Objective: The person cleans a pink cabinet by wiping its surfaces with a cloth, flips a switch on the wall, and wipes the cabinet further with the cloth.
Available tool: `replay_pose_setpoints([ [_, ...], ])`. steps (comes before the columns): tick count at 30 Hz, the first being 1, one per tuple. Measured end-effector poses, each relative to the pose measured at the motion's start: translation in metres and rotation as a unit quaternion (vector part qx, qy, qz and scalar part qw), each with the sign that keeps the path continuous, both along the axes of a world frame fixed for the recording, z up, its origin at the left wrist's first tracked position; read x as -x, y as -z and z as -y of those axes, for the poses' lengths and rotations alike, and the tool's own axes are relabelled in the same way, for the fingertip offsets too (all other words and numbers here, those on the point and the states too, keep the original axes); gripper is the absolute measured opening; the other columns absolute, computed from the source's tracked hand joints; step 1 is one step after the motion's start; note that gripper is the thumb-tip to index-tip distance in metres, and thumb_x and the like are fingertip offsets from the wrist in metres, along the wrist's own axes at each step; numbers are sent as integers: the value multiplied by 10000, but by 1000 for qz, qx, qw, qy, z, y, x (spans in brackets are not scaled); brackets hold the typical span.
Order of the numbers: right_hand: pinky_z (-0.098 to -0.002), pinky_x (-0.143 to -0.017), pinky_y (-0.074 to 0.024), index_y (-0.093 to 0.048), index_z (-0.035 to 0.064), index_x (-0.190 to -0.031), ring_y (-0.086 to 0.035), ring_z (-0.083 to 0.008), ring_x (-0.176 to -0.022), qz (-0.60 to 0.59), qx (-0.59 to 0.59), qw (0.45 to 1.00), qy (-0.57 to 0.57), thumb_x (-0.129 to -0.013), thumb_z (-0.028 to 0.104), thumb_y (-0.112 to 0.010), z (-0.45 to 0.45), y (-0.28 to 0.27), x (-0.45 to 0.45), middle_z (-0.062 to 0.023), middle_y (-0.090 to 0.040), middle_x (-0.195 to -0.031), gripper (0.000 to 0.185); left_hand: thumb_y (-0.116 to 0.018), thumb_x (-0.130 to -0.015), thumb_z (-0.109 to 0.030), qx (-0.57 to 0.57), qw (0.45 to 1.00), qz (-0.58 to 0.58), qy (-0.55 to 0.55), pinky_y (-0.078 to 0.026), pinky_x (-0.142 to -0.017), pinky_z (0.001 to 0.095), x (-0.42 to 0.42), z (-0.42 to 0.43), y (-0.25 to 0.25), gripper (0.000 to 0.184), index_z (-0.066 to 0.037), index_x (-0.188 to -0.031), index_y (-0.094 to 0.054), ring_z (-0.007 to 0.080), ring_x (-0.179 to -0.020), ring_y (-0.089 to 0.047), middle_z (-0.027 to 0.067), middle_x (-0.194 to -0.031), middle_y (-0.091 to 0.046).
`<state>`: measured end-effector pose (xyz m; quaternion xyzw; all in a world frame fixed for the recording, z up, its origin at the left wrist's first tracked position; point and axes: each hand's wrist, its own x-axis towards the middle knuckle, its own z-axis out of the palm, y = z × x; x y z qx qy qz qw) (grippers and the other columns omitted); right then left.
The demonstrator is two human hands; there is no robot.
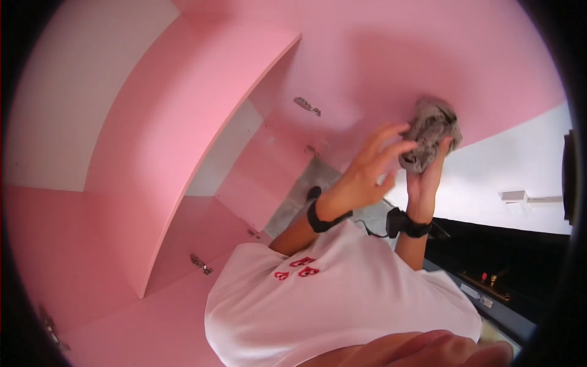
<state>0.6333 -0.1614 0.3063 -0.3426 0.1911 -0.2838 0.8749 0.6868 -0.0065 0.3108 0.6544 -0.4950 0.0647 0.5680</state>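
My right hand [430,174] is closed on a crumpled grey-brown cloth [434,125], raised by a large pink panel [367,61]. The cloth overlaps the panel's lower right part in view; whether it presses on the surface I cannot tell. My left hand [365,174] is just left of the cloth, fingers spread and bent. Its fingertips come up to the cloth's left edge, and contact there is unclear. Nothing shows in the left palm. Each wrist wears a black band, and the right one carries a small black box.
A curved pink shelf edge [226,125] crosses the cabinet on the left. Metal hinges stick out, one on the panel [307,106] and another lower down [200,264]. A black glossy appliance [489,263] stands at the lower right. Grey floor [293,205] shows between the panels.
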Motion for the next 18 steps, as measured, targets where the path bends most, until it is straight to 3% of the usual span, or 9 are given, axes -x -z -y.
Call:
replay_pose_setpoints([
  [3,-399,-1034,-483,-430,59,-1457,-574,-241,-1249,30,35,996,-71,-1036,533,-513,-26,2,-54,-114,-583,-1355,639,-592,-789,59,7,996,-84,-37,-331,-1172,467,-40,-34,14,659,-43,-1431,-484,402,-1432,-382,208,-1491,-442],
  [7,-394,-985,-517,-463,37,-1422,-619,-234,-1180,10,54,992,-113,-1031,515,-540,-63,-17,-108,-109,-620,-1306,623,-589,-830,66,2,992,-103,-77,-358,-1152,432,-72,-62,26,654,-14,-1458,-424,383,-1390,-430,212,-1466,-458],
  [10,-387,-920,-550,-500,24,-1389,-656,-223,-1103,33,74,983,-167,-1027,494,-562,-75,-22,-136,-104,-647,-1253,596,-598,-885,50,-16,988,-108,-112,-389,-1127,412,-88,-81,39,631,-23,-1479,-401,318,-1336,-488,177,-1453,-481],
  [12,-377,-883,-562,-529,21,-1364,-667,-208,-1060,22,53,980,-192,-1013,492,-592,-86,-27,-150,-105,-653,-1231,590,-604,-923,30,-10,961,-252,-111,-421,-1093,385,-90,-96,44,613,-29,-1493,-387,244,-1287,-522,138,-1428,-512],
  [18,-362,-897,-550,-556,30,-1342,-658,-187,-1046,-14,27,967,-254,-990,496,-631,-98,-11,-176,-78,-669,-1206,589,-576,-1008,-57,105,912,-389,-74,-469,-990,306,-86,-105,52,548,-47,-1509,-355,180,-1219,-540,107,-1379,-538],
])
